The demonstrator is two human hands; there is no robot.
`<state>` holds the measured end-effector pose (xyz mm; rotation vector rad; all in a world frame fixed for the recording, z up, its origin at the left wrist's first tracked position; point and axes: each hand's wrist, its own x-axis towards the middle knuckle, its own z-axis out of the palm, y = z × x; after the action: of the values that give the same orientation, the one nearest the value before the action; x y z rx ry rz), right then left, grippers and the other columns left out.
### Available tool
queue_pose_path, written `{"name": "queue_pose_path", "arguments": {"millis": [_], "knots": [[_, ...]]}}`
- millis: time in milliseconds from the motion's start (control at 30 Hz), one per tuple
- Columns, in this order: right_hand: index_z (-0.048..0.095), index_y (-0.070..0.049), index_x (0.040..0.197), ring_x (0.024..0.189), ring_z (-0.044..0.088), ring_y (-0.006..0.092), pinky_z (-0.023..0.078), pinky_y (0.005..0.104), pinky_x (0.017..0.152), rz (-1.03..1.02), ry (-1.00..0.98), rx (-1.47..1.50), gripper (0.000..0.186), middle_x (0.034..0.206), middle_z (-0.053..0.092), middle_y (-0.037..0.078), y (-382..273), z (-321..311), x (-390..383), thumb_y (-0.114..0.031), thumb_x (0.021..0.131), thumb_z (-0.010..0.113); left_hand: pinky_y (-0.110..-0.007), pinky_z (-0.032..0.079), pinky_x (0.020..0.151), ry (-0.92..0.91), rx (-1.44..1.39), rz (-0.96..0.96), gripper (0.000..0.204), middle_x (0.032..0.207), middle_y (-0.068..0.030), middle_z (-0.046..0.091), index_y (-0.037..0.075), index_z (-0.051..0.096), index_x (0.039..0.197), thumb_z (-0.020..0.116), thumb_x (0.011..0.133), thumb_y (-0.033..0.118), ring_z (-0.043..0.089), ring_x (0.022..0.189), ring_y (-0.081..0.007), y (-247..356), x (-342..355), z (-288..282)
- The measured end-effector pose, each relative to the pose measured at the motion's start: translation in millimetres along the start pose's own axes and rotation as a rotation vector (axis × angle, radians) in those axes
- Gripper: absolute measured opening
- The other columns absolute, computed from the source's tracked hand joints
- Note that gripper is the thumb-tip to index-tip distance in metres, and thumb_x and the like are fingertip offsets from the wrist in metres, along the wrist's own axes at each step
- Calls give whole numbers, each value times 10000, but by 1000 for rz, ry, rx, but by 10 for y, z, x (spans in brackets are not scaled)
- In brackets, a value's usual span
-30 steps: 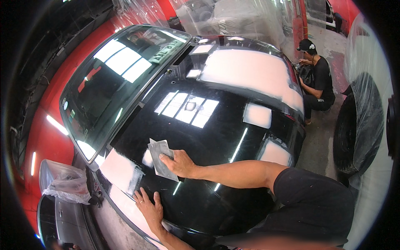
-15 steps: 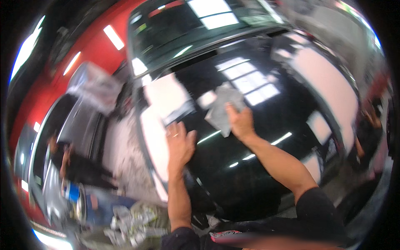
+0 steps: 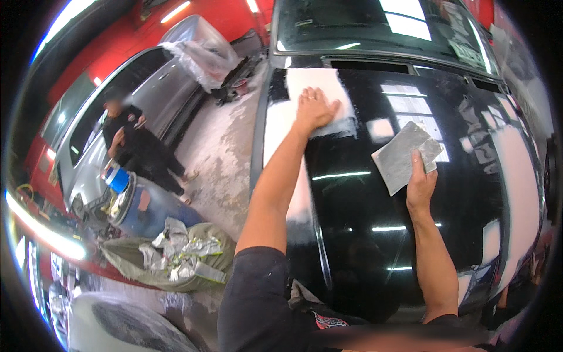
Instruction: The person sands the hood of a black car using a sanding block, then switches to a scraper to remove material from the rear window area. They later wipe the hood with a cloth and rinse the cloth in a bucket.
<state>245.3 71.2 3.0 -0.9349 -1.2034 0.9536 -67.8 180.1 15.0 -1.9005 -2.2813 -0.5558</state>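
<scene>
A glossy black car hood (image 3: pixel 358 211) lies before me, with pale pinkish filler patches along both sides. My left hand (image 3: pixel 316 111) rests flat on the far left pale patch (image 3: pixel 302 81), its fingers stretched out and a ring on one of them. Over the hood's right half, my right hand (image 3: pixel 421 185) grips a grey sheet of sandpaper (image 3: pixel 404 152). The thumb lies on top of the sheet, and the other fingers are mostly hidden beneath it.
Beyond the hood stands the windshield (image 3: pixel 375 29). To the left are a silver car (image 3: pixel 146 88) partly under plastic, a person (image 3: pixel 138 135) in dark clothes, a blue drum (image 3: pixel 155 205) and an open sack (image 3: pixel 132 258) of crumpled waste. Worn concrete floor (image 3: pixel 217 141) runs between the cars.
My view has swung left. My left hand has moved forward from the patch's near edge onto the far patch. The right hand still grips the sandpaper, now farther to the right of the left hand.
</scene>
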Motion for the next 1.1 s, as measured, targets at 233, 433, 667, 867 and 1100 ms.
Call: {"name": "queue_pose_path", "arguments": {"millis": [233, 433, 667, 867, 1100], "knots": [[647, 54, 1074, 895, 614, 151, 472, 301, 789, -58, -10, 44, 282, 964, 681, 88, -170, 4, -90, -185, 961, 548, -434, 247, 1159, -125, 138, -85, 918, 1445, -311, 390, -132, 435, 1352, 376, 901, 666, 340, 1386, -400, -288, 1254, -48], [661, 8, 985, 770, 560, 90, 448, 271, 677, -32, -5, -42, 248, 795, 637, 19, -156, -1, -74, -209, 969, 542, -477, 170, 1173, -30, 76, -175, 923, 1489, -256, 361, -100, 437, 1369, 370, 888, 686, 243, 1435, -383, -442, 1635, 94], [664, 2, 910, 714, 543, 75, 436, 275, 635, -19, -14, -32, 277, 725, 610, -9, -131, -1, -65, -244, 963, 548, -470, 408, 1004, 132, 9, -36, 601, 1212, -262, 605, -41, 648, 1133, 449, 916, 483, 552, 1158, -403, -374, 1400, 2], [656, 12, 912, 711, 585, 120, 457, 321, 640, -36, -17, -60, 314, 736, 646, 52, -157, -8, -47, -274, 955, 534, -489, 481, 871, 349, -101, 122, 389, 1037, -228, 668, 103, 712, 1032, 453, 945, 380, 617, 995, -427, -304, 1269, 12], [667, 27, 990, 779, 642, 180, 484, 338, 693, -45, 26, -90, 309, 822, 693, 110, -100, -3, 30, -255, 932, 554, -508, 413, 987, 163, 49, 251, 466, 1301, -203, 572, 127, 591, 1274, 380, 981, 421, 531, 1203, -371, -359, 1320, 96]]}}
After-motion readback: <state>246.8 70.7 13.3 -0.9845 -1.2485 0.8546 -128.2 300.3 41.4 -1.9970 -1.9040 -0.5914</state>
